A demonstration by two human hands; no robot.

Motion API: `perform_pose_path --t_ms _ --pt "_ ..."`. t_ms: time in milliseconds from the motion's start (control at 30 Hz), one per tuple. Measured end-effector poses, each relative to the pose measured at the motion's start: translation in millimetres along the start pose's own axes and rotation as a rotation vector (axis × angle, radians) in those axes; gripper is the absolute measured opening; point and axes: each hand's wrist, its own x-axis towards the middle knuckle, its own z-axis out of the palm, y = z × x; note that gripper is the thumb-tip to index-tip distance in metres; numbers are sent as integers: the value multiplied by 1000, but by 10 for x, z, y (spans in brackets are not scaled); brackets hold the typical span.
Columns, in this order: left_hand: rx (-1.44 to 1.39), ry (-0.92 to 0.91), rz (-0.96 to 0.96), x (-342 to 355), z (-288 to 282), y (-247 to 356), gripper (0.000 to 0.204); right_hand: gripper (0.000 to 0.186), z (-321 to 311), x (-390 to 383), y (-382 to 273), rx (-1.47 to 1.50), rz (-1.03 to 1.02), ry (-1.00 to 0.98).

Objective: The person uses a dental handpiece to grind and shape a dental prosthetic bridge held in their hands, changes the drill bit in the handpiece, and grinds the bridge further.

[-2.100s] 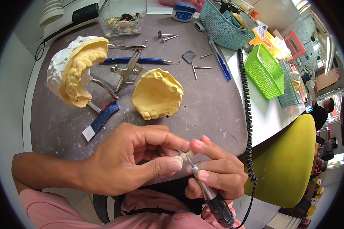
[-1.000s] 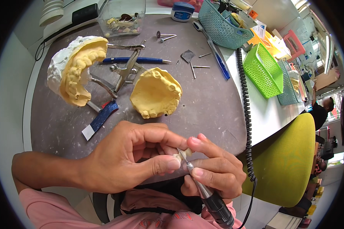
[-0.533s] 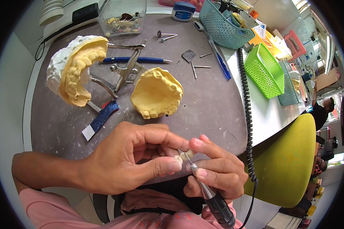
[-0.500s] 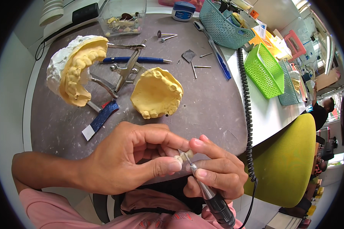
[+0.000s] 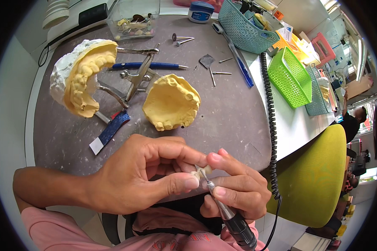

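Note:
Between the thumb and fingers of my left hand (image 5: 142, 175) is a small cream-coloured dental bridge (image 5: 198, 173), partly covered by the fingertips. My right hand (image 5: 243, 184) grips a dental handpiece (image 5: 230, 215) with a silver nose and a black body, tilted up to the left. Its thin bur meets the bridge or sits very close to it. A fingertip of my right hand is close by the bridge's far end. Beyond my hands lies a yellow plaster dental cast (image 5: 171, 102). Another cast (image 5: 86, 77), backed with white plaster, is mounted on a metal articulator (image 5: 136, 81) at the left.
A blue pencil (image 5: 151, 65), loose burs (image 5: 213, 75), a toothbrush (image 5: 234, 54) and a blue strip (image 5: 109, 132) lie on the grey mat. A clear box (image 5: 134, 21) and baskets (image 5: 290, 77) stand around it. A coiled cord (image 5: 270, 125) runs down the right, beside a green chair (image 5: 314, 180).
The handpiece tip has shifted very slightly, and the bridge is turned a little between my fingers. Both hands stay in nearly the same place.

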Motion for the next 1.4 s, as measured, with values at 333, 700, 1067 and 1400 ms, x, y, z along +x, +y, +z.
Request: perform_pose_path --t_ms 333,700,1067,1400 --pt "4 -26 21 -1 -29 -33 34 27 -4 23 -3 -41 -15 -18" --pt "-35 32 -5 1 10 -21 34 28 -17 8 -1 -1 -3 -14" --pt "-22 33 -5 5 15 -8 34 28 7 13 8 -70 -42 -23" --pt "-46 16 -24 0 5 -8 32 28 14 -7 6 -52 -19 16"
